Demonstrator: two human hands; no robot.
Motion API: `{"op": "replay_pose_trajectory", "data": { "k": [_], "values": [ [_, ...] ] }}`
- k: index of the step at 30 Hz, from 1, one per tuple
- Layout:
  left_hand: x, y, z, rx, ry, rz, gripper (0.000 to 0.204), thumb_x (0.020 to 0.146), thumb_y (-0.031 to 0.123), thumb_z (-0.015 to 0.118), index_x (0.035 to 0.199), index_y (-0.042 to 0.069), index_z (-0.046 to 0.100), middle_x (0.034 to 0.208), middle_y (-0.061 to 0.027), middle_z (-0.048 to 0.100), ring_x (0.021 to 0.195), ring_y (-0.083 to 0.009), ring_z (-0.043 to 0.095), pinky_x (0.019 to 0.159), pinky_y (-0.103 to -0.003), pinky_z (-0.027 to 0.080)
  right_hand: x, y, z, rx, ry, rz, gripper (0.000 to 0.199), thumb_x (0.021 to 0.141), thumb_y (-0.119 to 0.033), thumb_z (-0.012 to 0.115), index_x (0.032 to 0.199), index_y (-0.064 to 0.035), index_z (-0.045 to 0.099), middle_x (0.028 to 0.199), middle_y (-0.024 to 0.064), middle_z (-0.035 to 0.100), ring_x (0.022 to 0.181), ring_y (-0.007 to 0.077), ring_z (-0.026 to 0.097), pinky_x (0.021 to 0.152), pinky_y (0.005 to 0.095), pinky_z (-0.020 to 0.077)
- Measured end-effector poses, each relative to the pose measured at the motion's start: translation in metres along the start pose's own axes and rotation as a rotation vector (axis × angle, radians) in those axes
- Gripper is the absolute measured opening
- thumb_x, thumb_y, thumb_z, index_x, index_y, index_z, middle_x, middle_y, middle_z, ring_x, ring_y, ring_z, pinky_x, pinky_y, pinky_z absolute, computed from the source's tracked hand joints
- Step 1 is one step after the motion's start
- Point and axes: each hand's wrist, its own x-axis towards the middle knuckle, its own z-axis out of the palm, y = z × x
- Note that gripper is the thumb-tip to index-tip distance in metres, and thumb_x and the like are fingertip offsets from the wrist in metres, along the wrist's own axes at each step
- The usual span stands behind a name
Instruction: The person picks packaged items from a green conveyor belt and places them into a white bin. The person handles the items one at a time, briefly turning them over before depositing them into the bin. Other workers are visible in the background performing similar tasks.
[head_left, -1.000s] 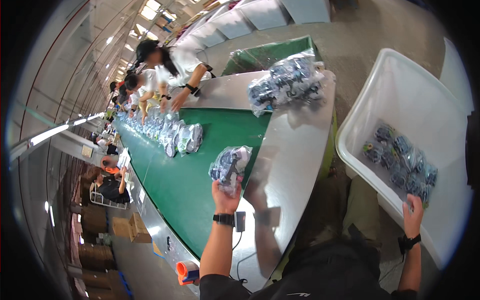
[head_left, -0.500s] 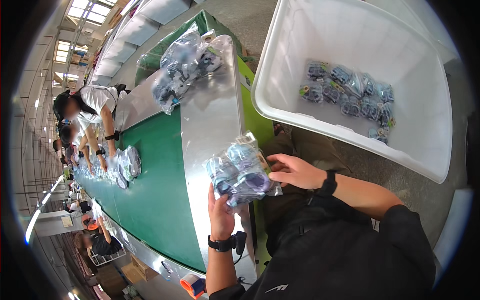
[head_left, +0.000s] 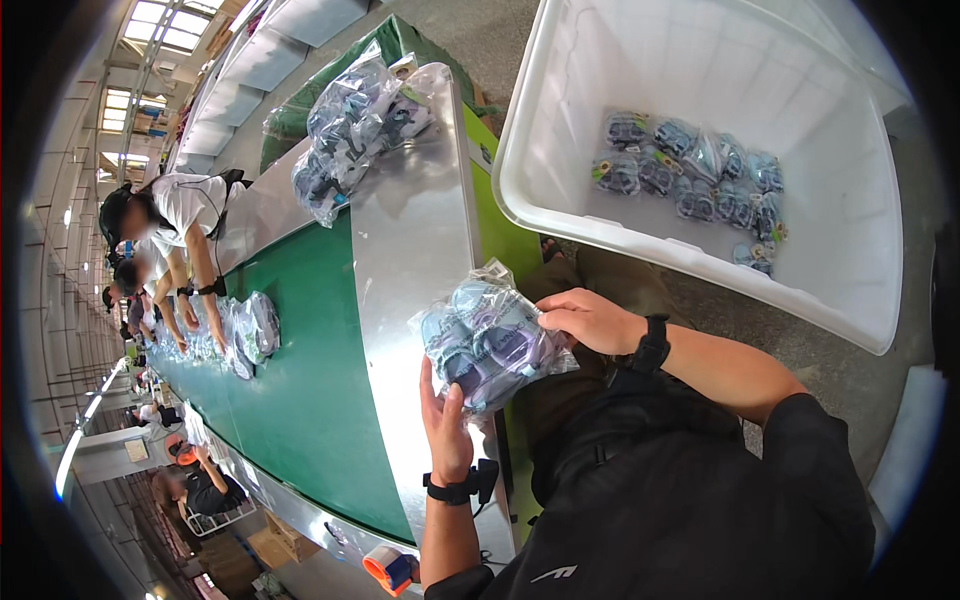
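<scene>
A clear plastic bag of small light-blue and purple shoes (head_left: pixel 485 340) is held in front of me, over the metal edge of the work table. My left hand (head_left: pixel 447 430) supports its lower left side, thumb on the front and the other fingers partly hidden behind. At the bag's upper right edge, my right hand (head_left: pixel 597 322) pinches the plastic between thumb and fingers. Several similar bags of shoes (head_left: pixel 690 170) lie on the bottom of a large white bin (head_left: pixel 620 228) to the right. A heap of bagged shoes (head_left: pixel 360 130) rests on the table's far corner.
A green conveyor belt (head_left: pixel 310 400) runs off to the left, bordered by a metal surface (head_left: pixel 415 210). Co-workers reach over bagged items (head_left: pixel 255 330) on the belt. An orange tape dispenser (head_left: pixel 385 568) sits near the table's lower edge.
My right hand has closed on the bag's upper right edge, where its fingers were looser before. The bag has turned slightly, showing the shoes more from the front.
</scene>
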Motion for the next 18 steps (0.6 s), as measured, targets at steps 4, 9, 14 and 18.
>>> {"op": "replay_pose_trajectory", "data": {
  "k": [4, 9, 14, 18],
  "values": [
    [0.002, 0.001, 0.004, -0.021, -0.037, 0.032, 0.08, 0.105, 0.025, 0.061, 0.165, -0.001, 0.016, 0.158, -0.0233, 0.042, 0.141, -0.03, 0.048, 0.118, -0.044, 0.037, -0.005, -0.006, -0.006, 0.054, -0.008, 0.035, 0.035, 0.103, -0.028, 0.056, 0.116, 0.0001, 0.074, 0.086, 0.0015, 0.068, 0.071, 0.0097, 0.06, 0.066, 0.028, 0.0502],
    [0.008, 0.008, 0.019, -0.053, -0.032, 0.004, 0.075, 0.107, 0.025, 0.058, 0.164, -0.004, 0.018, 0.158, -0.0235, 0.04, 0.143, -0.0297, 0.045, 0.12, -0.044, 0.035, -0.011, -0.017, -0.016, 0.141, 0.01, 0.092, 0.037, 0.105, -0.031, 0.056, 0.112, -0.0008, 0.074, 0.084, 0.0011, 0.067, 0.071, 0.0092, 0.06, 0.064, 0.0278, 0.0513],
    [0.021, 0.018, 0.046, -0.086, -0.031, -0.07, 0.072, 0.109, 0.023, 0.056, 0.164, -0.004, 0.018, 0.156, -0.0216, 0.043, 0.14, -0.0275, 0.048, 0.117, -0.042, 0.038, -0.014, -0.036, -0.024, 0.035, 0.103, 0.048, 0.045, 0.104, -0.042, 0.061, 0.118, -0.0007, 0.07, 0.093, 0.0037, 0.069, 0.079, 0.0109, 0.065, 0.063, 0.0269, 0.0543],
    [0.031, 0.021, 0.072, -0.116, -0.165, -0.028, 0.072, 0.108, 0.019, 0.057, 0.164, -0.003, 0.017, 0.153, -0.0205, 0.048, 0.135, -0.0271, 0.054, 0.114, -0.041, 0.042, -0.017, -0.055, -0.04, 0.118, 0.126, 0.055, 0.074, 0.096, -0.046, 0.073, 0.148, -0.0002, 0.047, 0.12, 0.0117, 0.07, 0.095, 0.0144, 0.069, 0.078, 0.029, 0.0569]
  ]
}}
